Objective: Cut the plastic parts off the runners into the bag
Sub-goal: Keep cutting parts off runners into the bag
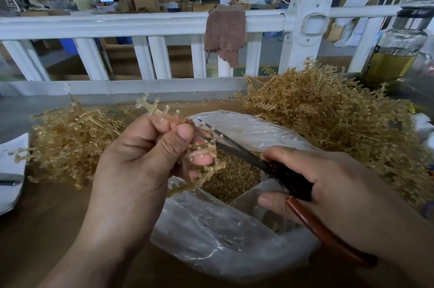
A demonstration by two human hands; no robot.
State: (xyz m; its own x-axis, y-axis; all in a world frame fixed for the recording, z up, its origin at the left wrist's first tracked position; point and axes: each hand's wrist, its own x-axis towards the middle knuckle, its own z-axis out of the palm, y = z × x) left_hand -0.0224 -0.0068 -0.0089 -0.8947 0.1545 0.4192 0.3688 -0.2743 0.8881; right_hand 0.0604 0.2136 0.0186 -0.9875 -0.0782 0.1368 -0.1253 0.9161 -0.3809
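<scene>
My left hand [145, 153] grips a translucent amber runner [204, 158] with small round parts on its branches, held over the open clear plastic bag [211, 229]. My right hand [328, 184] holds scissors [237, 149] with brown-red handles; the slightly parted blades reach left into the runner's branches. Many small amber cut parts [232, 175] lie inside the bag.
A pile of runners [68, 139] lies on the left and a larger pile [333, 118] on the right. White papers [11, 165] sit at the left edge. A glass jar of yellow liquid [397, 50] stands back right. A white railing [141, 27] carries a brown cloth [225, 34].
</scene>
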